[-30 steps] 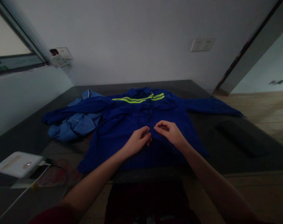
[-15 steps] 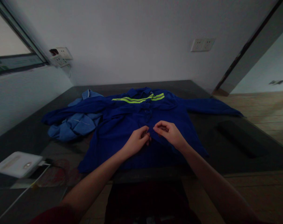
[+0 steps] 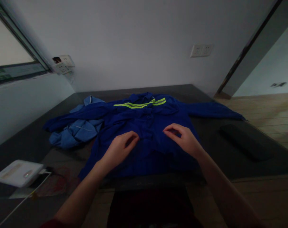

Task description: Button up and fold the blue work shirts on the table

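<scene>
A dark blue jacket with a yellow-green reflective stripe across its chest lies front up on the dark table, sleeves spread to both sides. Over the lower left part of the jacket is my left hand, its thumb and fingertips pressed together; whatever they pinch, if anything, is too small to make out. My right hand is over the right front panel, also in a pinch, and its fingertips meet at the fabric. Both hands are apart, with the jacket's button front between them.
A lighter blue garment lies crumpled under the left sleeve. At the left front sits a white device with a cable. A black case rests on the right. Behind stands a wall with sockets.
My hands have moved apart from the middle of the jacket, the left one leftward and the right one slightly rightward. The jacket's lower right edge has shifted inward. The view has tilted slightly.
</scene>
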Tool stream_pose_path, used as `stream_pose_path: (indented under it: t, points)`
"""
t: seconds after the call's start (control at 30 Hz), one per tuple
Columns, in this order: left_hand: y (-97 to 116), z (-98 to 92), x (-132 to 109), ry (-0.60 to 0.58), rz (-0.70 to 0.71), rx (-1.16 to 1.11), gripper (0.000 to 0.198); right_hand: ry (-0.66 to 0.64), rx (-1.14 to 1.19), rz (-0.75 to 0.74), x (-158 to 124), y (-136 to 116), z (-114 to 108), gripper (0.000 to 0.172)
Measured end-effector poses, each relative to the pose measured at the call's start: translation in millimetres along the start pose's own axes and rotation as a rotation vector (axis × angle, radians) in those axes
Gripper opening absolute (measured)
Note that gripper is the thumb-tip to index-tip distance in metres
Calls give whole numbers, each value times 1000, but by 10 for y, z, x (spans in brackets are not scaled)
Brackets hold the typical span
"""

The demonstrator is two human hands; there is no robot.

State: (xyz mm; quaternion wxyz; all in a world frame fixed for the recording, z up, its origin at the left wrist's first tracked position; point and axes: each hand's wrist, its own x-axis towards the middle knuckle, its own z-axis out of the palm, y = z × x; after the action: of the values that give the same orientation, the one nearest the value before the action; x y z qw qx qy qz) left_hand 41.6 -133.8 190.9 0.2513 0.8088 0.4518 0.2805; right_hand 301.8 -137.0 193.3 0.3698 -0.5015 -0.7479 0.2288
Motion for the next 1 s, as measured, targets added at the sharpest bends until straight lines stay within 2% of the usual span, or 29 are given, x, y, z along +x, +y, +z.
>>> stream_pose_path:
  t: [0.1, 0.2, 0.3, 0.43, 0.6, 0.73, 1.0]
  points:
    - [-180, -271, -280, 28, -88, 74, 28, 67, -83, 53, -249, 50, -292, 24]
    - [-415, -447, -598, 20, -189, 148, 30, 68, -176, 136, -584, 244, -543, 31]
    - [-651, -508, -884, -26, -246, 211, 28, -27, -260, 169, -929, 502, -711, 38]
    - [-905, -492, -1153, -118, -229, 237, 26, -164, -361, 175, -1232, 779, -785, 57]
    - [-1076, -418, -1269, -121, -215, 334, 40, -117, -399, 156, -1240, 946, -717, 39]
    - [-1085, -420, -1259, -111, -225, 340, 40, -72, -424, 149, -1159, 960, -645, 36]
    - [-1059, -527, -1225, -152, -293, 187, 32, 29, -394, 166, -1085, 944, -573, 26]
